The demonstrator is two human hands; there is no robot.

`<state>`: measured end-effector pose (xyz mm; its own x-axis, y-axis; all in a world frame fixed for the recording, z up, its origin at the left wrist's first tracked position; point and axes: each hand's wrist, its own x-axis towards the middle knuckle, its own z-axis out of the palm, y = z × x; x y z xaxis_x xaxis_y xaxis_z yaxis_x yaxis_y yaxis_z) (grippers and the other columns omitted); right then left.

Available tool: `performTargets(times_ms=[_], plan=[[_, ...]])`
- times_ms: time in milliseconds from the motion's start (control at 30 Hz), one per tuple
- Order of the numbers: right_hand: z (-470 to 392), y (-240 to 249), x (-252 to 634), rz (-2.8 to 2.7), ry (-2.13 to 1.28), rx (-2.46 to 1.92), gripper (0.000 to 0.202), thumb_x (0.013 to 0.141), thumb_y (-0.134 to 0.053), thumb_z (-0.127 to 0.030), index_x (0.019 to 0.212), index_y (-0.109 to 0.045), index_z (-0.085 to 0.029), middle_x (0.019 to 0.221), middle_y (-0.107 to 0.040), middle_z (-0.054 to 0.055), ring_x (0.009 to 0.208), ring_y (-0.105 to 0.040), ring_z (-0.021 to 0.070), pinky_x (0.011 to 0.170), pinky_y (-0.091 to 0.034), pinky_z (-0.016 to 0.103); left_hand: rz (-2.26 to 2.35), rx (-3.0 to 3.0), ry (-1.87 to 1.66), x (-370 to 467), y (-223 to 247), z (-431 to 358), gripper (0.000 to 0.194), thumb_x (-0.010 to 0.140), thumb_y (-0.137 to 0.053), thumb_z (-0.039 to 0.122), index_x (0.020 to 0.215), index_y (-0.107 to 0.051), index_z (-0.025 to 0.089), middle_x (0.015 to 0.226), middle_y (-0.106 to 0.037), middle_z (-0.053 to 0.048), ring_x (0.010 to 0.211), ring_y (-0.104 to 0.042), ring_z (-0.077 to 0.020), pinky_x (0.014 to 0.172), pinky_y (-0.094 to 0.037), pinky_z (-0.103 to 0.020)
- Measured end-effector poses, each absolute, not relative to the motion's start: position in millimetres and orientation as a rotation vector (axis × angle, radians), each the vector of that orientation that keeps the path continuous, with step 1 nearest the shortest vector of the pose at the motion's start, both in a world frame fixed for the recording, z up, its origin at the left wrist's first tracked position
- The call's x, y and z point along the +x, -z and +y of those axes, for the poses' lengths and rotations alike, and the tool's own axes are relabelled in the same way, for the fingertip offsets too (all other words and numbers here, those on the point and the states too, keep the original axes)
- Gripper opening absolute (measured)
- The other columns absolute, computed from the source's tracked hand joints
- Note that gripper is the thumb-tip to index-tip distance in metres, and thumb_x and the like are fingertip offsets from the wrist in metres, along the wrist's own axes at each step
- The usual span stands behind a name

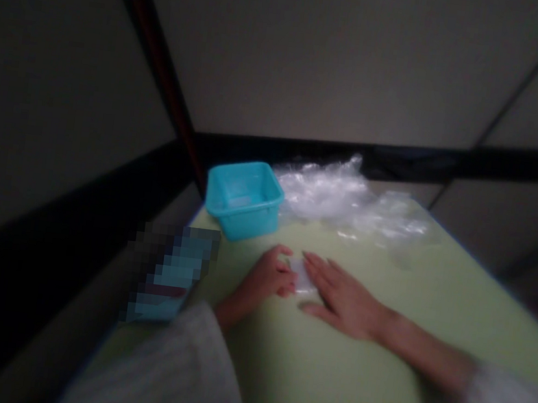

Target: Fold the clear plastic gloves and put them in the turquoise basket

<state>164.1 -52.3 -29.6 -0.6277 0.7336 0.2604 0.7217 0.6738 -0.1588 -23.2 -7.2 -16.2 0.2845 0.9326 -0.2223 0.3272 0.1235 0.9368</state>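
A small, whitish, see-through plastic packet (306,279) lies on the yellow-green tabletop between my hands. My left hand (267,274) is at its left edge, fingers curled and gripping that edge. Flat over the packet's right part rests my right hand (348,296), its fingers stretched out and the thumb apart. The right fingers cover part of the packet, and its contents, if any, are too blurred to make out.
A turquoise plastic basket (251,220) stands behind my left hand. Crumpled clear plastic bags (324,192) spread along the table's (325,385) far side. A blurred-out, pale blue flat object (176,275) is at the left edge. Walls rise behind and left.
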Motion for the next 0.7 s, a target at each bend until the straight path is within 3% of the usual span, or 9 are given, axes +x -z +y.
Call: performTargets(times_ms=[267,367,433,467,567,700], plan=[[-51.8,31.0,165.8,-2.601,-0.030,-1.198,0.073,0.091,-0.033,-0.057,0.141,-0.029,-0.003,0.144,-0.030,0.023,0.136,-0.025,0.0284,0.109,-0.025,0.049,1.292,1.622,-0.770,-28.0,21.3,-7.8,0.026,0.076,-0.051,0.017,0.101,-0.045,0.016,0.066,-0.062,0.002,0.053,-0.064,-0.0135,0.047,-0.048,-0.021],[-52.2,30.6,165.6,-2.555,0.031,-1.188,0.075,0.090,-0.035,-0.057,0.142,-0.025,-0.003,0.146,-0.026,0.023,0.138,-0.021,0.0280,0.109,-0.025,0.050,1.318,1.790,-0.909,-30.9,22.0,-21.4,0.026,0.075,-0.050,0.016,0.102,-0.051,0.016,0.092,-0.063,-0.006,0.083,-0.065,-0.0197,0.073,-0.053,-0.035],[-52.3,30.5,165.5,-2.541,0.073,-1.177,0.077,0.090,-0.035,-0.059,0.143,-0.023,-0.003,0.147,-0.023,0.022,0.138,-0.018,0.0279,0.110,-0.024,0.050,1.259,1.952,-0.928,-30.6,21.8,-33.5,0.028,0.076,-0.053,0.017,0.104,-0.055,0.016,0.116,-0.058,-0.011,0.113,-0.053,-0.0251,0.096,-0.042,-0.042],[-52.3,30.5,165.4,-2.544,0.082,-1.177,0.078,0.089,-0.035,-0.059,0.142,-0.023,-0.003,0.147,-0.023,0.022,0.138,-0.018,0.0279,0.110,-0.023,0.050,1.189,2.197,-0.910,-29.7,21.9,-39.0,0.034,0.079,-0.050,0.018,0.113,-0.053,0.013,0.127,-0.052,-0.014,0.123,-0.045,-0.0264,0.102,-0.036,-0.045],[-51.9,30.9,164.7,-2.569,0.058,-1.203,0.080,0.088,-0.036,-0.061,0.141,-0.026,-0.001,0.147,-0.024,0.024,0.138,-0.019,0.0281,0.111,-0.023,0.048,1.024,2.667,-0.693,-26.3,24.4,-49.2,0.047,0.088,-0.039,0.019,0.133,-0.037,0.007,0.144,-0.035,-0.018,0.135,-0.028,-0.0245,0.110,-0.026,-0.044],[-51.6,32.1,164.3,-2.572,0.022,-1.231,0.079,0.089,-0.034,-0.061,0.140,-0.027,-0.001,0.146,-0.025,0.024,0.138,-0.019,0.0277,0.111,-0.024,0.047,1.048,2.866,-0.489,-26.3,28.7,-49.0,0.047,0.094,-0.032,0.026,0.137,-0.033,0.006,0.146,-0.030,-0.019,0.137,-0.024,-0.0236,0.110,-0.025,-0.045]])
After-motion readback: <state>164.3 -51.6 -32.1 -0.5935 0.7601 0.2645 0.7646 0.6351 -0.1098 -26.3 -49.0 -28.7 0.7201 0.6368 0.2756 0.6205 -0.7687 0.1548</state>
